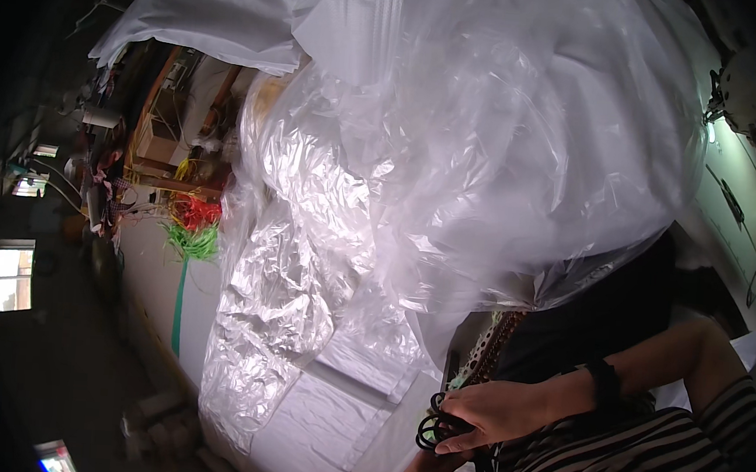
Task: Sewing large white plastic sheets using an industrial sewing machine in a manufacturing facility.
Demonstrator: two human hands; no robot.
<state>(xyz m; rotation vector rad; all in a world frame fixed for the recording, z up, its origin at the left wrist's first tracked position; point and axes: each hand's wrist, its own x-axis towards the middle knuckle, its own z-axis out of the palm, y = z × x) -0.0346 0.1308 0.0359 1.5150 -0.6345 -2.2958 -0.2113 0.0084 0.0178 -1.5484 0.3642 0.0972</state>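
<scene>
Fingers [457, 405] of the right hand [493, 411] curled around a looped black cord [445, 429], held at near right, left hand [441, 467] partly hidden beneath, its finger state cannot be told, crumpled translucent plastic film [283, 273] spread beyond.

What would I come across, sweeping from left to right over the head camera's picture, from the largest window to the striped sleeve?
Largest window → green strands → cord loops → right hand → black wristband → striped sleeve.
</scene>
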